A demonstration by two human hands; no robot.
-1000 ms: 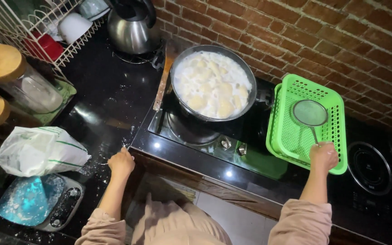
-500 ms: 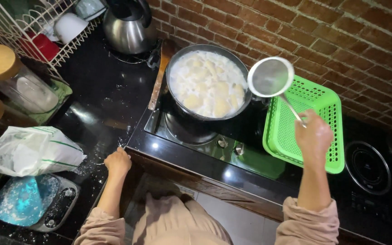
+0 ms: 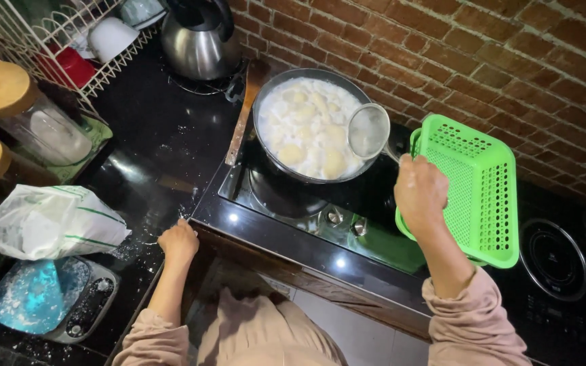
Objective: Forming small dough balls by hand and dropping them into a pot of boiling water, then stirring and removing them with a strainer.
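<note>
A black counter [image 3: 150,146] runs beneath a brick wall, bearing a stove [image 3: 306,210] with a wide pan [image 3: 306,129] of white liquid and pale lumps at 12 o'clock and a green plastic basket [image 3: 483,190] at 3 o'clock. The person's right hand [image 3: 420,193], fingers clamped on its handle, holds a mesh skimmer [image 3: 369,131] over the pan's right rim. The left hand [image 3: 179,240], fingers curled together, rests on the counter's edge at 8 o'clock, near a white bag [image 3: 52,220].
</note>
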